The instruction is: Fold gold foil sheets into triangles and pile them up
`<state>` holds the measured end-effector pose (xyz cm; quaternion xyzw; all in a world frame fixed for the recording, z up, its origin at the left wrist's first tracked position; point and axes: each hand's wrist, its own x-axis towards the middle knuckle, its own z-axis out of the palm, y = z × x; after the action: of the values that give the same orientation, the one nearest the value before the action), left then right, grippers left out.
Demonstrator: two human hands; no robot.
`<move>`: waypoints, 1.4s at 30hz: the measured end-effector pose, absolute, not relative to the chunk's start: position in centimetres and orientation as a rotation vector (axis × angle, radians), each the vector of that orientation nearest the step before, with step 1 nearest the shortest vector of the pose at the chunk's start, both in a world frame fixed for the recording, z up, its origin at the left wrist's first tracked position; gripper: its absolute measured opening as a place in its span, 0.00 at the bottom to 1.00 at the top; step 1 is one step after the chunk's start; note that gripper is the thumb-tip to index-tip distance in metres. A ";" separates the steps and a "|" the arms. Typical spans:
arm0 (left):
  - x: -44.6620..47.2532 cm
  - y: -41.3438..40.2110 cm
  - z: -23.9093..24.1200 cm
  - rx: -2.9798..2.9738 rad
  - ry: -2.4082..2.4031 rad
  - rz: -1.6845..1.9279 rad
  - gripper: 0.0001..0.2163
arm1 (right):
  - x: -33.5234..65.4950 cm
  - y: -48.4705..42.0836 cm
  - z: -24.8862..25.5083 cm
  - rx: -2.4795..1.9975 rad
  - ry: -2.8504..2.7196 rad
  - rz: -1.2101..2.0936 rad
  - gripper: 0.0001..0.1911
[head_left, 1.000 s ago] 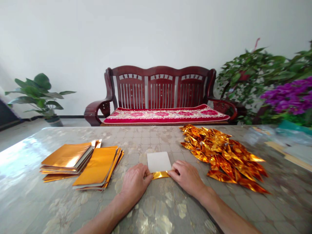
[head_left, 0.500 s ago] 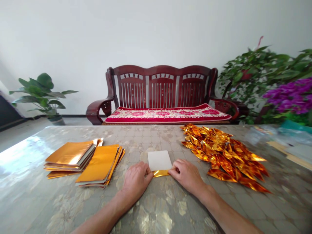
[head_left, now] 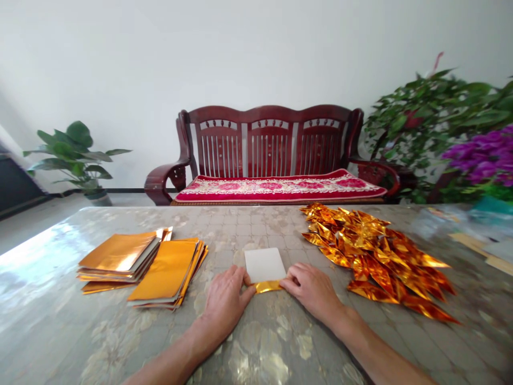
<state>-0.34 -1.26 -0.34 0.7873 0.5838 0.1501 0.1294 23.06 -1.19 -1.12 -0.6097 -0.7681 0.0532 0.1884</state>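
Note:
A sheet of gold foil paper (head_left: 265, 263) lies white side up on the table, its near edge turned over into a shiny gold strip. My left hand (head_left: 228, 291) pinches the left end of that strip between thumb and fingers. At the right end, my right hand (head_left: 308, 286) grips the strip the same way. To the left are two stacks of flat gold foil paper, a nearer stack (head_left: 165, 270) and a farther stack (head_left: 116, 254). A heap of folded gold foil pieces (head_left: 377, 251) spreads out to the right.
The table (head_left: 176, 347) has a patterned, glossy cover. Clear plastic bags (head_left: 441, 219) rest at its far right. Behind it stands a dark red wooden bench (head_left: 268, 115) with a red floral cushion (head_left: 276, 187). Potted plants (head_left: 76, 155) and purple flowers (head_left: 483, 152) flank the bench.
The whole view has shifted slightly, so things appear a little further right. Both hands keep their grip on the folded edge, and the left thumb looks more extended along it.

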 end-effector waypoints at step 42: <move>2.0 -4.3 -0.1 2.978 1.298 0.105 0.10 | 21.6 -3.8 -1.1 -1.083 -2.401 0.036 0.12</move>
<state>2.04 -4.30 -0.05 0.9149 0.3987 0.0324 -0.0543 21.62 -3.81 -1.13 -0.3979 -0.8823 0.0133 0.2510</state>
